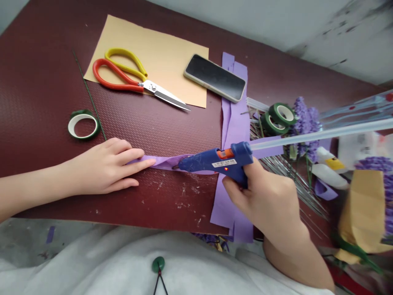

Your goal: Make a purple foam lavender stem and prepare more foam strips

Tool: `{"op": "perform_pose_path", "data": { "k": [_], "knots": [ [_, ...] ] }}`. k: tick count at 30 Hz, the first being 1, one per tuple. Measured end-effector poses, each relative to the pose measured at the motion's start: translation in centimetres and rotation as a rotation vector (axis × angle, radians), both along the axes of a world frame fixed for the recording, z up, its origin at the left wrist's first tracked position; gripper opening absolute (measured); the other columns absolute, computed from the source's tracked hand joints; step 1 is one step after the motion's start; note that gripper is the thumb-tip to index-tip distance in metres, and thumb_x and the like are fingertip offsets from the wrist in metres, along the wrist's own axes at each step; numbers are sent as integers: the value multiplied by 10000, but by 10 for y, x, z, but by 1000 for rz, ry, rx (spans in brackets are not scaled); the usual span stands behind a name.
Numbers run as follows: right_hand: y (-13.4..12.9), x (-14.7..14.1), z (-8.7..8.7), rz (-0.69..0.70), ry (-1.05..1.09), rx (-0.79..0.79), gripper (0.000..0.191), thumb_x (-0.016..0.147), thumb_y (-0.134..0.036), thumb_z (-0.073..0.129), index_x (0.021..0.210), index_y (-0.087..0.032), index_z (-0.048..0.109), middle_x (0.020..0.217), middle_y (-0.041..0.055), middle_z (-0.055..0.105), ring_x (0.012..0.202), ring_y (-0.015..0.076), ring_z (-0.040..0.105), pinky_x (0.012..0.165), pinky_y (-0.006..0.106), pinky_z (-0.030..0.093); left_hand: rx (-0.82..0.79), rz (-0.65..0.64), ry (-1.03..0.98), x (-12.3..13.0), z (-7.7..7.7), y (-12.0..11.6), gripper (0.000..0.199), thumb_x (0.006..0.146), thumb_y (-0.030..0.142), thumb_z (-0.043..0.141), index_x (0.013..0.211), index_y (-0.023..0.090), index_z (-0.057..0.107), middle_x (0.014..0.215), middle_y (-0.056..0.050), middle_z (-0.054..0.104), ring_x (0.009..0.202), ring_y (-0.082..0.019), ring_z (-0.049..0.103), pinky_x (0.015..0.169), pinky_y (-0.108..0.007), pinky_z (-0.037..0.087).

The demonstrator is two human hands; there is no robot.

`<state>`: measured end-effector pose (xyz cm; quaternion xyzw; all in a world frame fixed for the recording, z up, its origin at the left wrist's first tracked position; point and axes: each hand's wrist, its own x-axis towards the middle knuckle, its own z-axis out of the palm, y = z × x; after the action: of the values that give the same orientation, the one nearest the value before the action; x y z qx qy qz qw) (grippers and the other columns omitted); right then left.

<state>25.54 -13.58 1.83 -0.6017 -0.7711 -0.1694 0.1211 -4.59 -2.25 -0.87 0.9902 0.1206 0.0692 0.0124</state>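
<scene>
My right hand (pixel 267 196) grips a blue hot glue gun (pixel 211 160) with a small red light lit and a long clear glue stick (pixel 319 135) in its back. The nozzle points left and rests on or just over a narrow folded strip of purple paper (pixel 164 162). Flat on the left end of that strip lies my left hand (pixel 113 170), its fingers stretched out and spread. Part of the strip is hidden behind the glue gun. Longer pieces of purple paper (pixel 235 119) lie crosswise under and beyond the gun.
Scissors (pixel 150 85) and a phone (pixel 215 77) lie partly on tan paper (pixel 166 45). Left stand a roll of green tape (pixel 83 125) and a thin green stem (pixel 90 96). Wires (pixel 294 180), more tape rolls (pixel 281 114) and purple flowers (pixel 307 123) crowd the right.
</scene>
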Motion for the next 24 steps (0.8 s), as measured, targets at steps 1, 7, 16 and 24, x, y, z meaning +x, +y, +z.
{"op": "perform_pose_path", "data": {
  "k": [1,7,16,24],
  "knots": [
    [0,0,0,-3,-1,-3,209,797,-237,493,1001,-200,516,453,-64,397,346,139,439,378,243,276,13,-8,0,0,0,0,431,931,379,430,1326,219,493,1046,-77,636,843,-215,538,826,-366,425],
    [0,3,3,2,-34,19,146,814,-263,479,931,-194,533,437,-57,433,336,137,439,373,229,274,61,-30,-3,1,0,-1,445,932,390,440,1318,174,493,1064,-94,630,841,-211,534,805,-369,441],
    [2,6,5,8,-86,64,101,803,-256,463,772,-187,530,415,-58,405,319,128,392,363,238,260,58,-27,1,1,0,0,443,946,398,391,1322,190,498,1042,-88,620,843,-203,529,809,-355,430],
    [-9,1,14,28,-136,80,70,834,-238,509,792,-192,541,481,-44,448,391,127,428,409,268,244,24,5,49,1,1,0,444,948,415,377,1329,223,498,1051,-81,622,858,-202,532,821,-355,428]
  ]
}}
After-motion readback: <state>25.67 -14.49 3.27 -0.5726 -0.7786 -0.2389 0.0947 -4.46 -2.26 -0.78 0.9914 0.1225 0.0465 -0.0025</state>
